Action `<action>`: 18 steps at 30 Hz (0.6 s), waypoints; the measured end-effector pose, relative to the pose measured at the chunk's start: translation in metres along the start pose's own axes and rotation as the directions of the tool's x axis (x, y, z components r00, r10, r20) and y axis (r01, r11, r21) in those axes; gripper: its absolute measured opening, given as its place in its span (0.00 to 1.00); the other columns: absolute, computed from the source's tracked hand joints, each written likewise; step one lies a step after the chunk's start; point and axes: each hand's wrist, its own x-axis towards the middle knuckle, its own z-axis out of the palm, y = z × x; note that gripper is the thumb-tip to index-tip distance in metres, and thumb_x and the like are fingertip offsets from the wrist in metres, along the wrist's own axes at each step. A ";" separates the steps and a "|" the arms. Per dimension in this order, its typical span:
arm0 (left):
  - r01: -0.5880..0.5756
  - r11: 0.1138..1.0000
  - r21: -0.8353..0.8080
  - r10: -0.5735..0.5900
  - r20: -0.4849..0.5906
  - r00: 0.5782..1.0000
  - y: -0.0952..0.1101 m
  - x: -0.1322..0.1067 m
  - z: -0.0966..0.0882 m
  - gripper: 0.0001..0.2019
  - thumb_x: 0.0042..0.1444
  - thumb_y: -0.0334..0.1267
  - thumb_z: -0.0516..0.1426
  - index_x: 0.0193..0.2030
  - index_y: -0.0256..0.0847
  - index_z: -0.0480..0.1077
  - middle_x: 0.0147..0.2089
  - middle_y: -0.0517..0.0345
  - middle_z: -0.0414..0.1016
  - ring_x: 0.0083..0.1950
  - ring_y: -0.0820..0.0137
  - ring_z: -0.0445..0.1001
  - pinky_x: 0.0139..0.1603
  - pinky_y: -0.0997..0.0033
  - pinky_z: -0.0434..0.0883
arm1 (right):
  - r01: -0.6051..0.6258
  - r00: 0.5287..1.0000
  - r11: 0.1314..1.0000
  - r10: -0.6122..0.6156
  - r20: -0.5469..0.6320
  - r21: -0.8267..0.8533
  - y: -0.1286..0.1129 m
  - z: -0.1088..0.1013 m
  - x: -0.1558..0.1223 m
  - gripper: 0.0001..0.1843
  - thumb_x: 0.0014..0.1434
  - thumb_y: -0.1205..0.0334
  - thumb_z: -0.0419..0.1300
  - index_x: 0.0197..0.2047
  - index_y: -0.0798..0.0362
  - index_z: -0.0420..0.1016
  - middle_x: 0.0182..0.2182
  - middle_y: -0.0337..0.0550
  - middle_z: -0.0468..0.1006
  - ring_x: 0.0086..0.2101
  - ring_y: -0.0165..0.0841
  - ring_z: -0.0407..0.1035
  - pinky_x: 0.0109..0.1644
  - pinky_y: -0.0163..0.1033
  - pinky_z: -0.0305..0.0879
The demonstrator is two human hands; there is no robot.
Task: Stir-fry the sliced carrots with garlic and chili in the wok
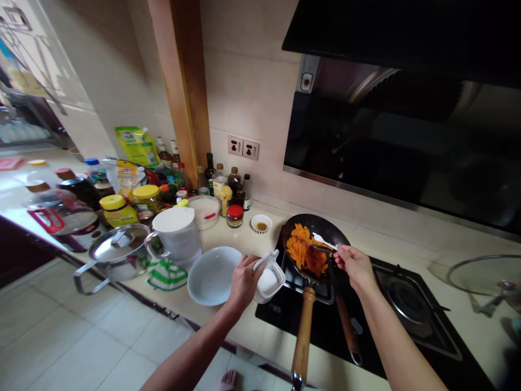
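My left hand [245, 279] grips a small white seasoning box [270, 287], its lid raised and white grains inside, tilted beside the stove. Over the frying pan [337, 231], my right hand [355, 263] pinches the handle of a small white spoon [324, 241]. Orange slices of cooked vegetable [305, 250] lie in the pan, darker toward its near side. A spatula with a wooden handle [345, 320] leans out of the pan toward the front. The pan's own wooden handle [304, 331] points at me.
A pale bowl [214, 276] stands left of the stove, near a lidded jug [177, 239] and a steel pot [122, 250]. Bottles and jars crowd the back left. A small dish [261, 224] sits behind. At right are a second burner [407, 298] and a glass lid [480, 274].
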 end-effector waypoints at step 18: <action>-0.018 1.000 0.001 0.018 -0.020 1.000 0.002 0.002 -0.004 0.14 0.62 0.39 0.50 0.29 0.42 0.73 0.32 0.57 0.74 0.36 0.69 0.68 0.37 0.69 0.66 | 0.052 0.998 0.996 -0.054 -0.029 -0.074 -0.001 -0.020 0.002 0.16 0.37 0.55 0.64 0.29 0.57 0.74 0.18 0.40 0.74 0.17 0.27 0.64 0.18 0.32 0.61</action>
